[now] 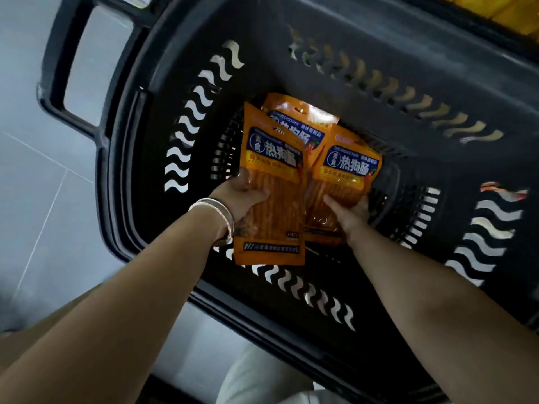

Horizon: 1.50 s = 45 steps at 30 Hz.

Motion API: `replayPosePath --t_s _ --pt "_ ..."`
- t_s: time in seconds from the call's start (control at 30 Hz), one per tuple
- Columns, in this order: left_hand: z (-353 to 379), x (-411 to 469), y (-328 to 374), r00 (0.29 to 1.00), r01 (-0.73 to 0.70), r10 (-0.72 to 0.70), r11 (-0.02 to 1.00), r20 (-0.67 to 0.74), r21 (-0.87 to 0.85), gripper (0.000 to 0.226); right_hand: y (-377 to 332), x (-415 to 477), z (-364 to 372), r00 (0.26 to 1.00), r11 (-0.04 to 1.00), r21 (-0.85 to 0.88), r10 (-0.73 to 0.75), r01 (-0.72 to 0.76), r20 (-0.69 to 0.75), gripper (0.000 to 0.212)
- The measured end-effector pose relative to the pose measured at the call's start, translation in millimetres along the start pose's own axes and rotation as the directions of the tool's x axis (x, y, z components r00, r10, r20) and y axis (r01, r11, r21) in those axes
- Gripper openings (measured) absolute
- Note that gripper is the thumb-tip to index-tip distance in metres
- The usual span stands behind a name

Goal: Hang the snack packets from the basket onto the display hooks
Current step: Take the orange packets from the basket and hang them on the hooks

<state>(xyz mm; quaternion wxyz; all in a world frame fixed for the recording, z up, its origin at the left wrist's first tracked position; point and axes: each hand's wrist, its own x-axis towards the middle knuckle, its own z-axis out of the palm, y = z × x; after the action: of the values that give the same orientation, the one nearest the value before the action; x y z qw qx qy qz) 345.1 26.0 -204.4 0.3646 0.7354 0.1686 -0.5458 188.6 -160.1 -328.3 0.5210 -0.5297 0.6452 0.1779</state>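
I look down into a black plastic basket [151, 135] with wavy slots in its walls. Three orange snack packets with blue labels are inside it. My left hand [240, 196], with silver bangles on the wrist, grips the left packet [272, 182] along its left edge. My right hand [348, 212] holds the lower part of the right packet [347, 167]. A third packet [300, 118] lies behind the other two, partly covered by them. No display hooks are in view.
The basket stands on a grey tiled floor [43, 185], its handle [55, 77] at the upper left. Yellow goods [507, 10] show at the top right corner. A light trouser leg [262, 380] is at the bottom.
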Motion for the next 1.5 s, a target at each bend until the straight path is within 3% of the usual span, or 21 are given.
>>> replayPosePath --t_s 0.1,0.23,0.3,0.4,0.5,0.57,0.73,0.83,0.97,1.03,1.13,1.23,1.33,1.43,1.5 --pt "0 -2 2 0.999 -0.027 0.025 0.998 0.032 0.062 0.034 3 0 5 0.997 0.999 0.041 0.018 -0.015 -0.069 0.125" --pt "0 -3 4 0.999 -0.044 0.042 0.997 0.031 0.069 0.027 4 -10 1 0.982 0.992 0.125 -0.012 0.036 -0.189 0.093" --pt "0 -6 7 0.999 -0.031 0.029 0.998 0.04 0.055 0.02 1 -21 -3 0.988 0.969 0.245 0.011 0.027 -0.154 0.07" --pt "3 -18 10 1.0 -0.011 0.008 0.995 -0.026 -0.101 0.017 -7 -46 -18 0.997 0.964 0.261 -0.025 0.045 -0.079 0.051" --pt "10 -42 14 0.991 -0.041 0.004 0.959 -0.132 -0.282 0.013 -17 -78 -41 0.991 0.97 0.209 -0.13 0.128 -0.001 0.051" --pt "18 -62 16 0.984 -0.096 0.043 0.946 -0.175 -0.309 0.011 -23 -105 -59 0.976 0.962 0.173 -0.216 0.21 0.02 0.058" --pt "34 -132 24 0.911 -0.272 0.229 0.959 -0.342 -0.081 0.027 -36 -172 -111 0.921 0.917 0.089 -0.389 0.388 -0.014 0.038" --pt "52 -173 31 0.866 -0.388 0.364 0.922 -0.343 -0.001 0.04 -33 -207 -144 0.842 0.84 0.051 -0.538 0.54 -0.042 0.039" --pt "88 -233 40 0.726 -0.6 0.586 0.795 -0.358 0.086 0.039 -19 -252 -199 0.609 0.616 0.024 -0.772 0.788 -0.182 0.02" --pt "113 -261 40 0.686 -0.655 0.652 0.746 -0.323 0.117 0.036 -7 -272 -231 0.532 0.542 0.018 -0.817 0.84 -0.224 0.029" --pt "162 -302 40 0.628 -0.749 0.74 0.659 -0.239 0.074 0.011 13 -297 -291 0.45 0.462 0.049 -0.827 0.886 -0.337 0.03" --pt "216 -336 48 0.575 -0.797 0.77 0.604 -0.277 0.026 0.006 29 -326 -358 0.403 0.391 0.129 -0.785 0.911 -0.471 0.026" --pt "265 -373 69 0.521 -0.841 0.793 0.54 -0.316 -0.033 0.023 44 -357 -426 0.283 0.293 0.081 -0.758 0.953 -0.587 0.018" --pt "308 -418 93 0.445 -0.89 0.835 0.451 -0.322 -0.059 0.034 57 -383 -488 0.229 0.282 0.022 -0.73 0.959 -0.644 0.016" --pt "332 -446 109 0.426 -0.902 0.857 0.427 -0.291 -0.065 0.04 60 -393 -526 0.198 0.262 0.007 -0.714 0.965 -0.672 0.032"
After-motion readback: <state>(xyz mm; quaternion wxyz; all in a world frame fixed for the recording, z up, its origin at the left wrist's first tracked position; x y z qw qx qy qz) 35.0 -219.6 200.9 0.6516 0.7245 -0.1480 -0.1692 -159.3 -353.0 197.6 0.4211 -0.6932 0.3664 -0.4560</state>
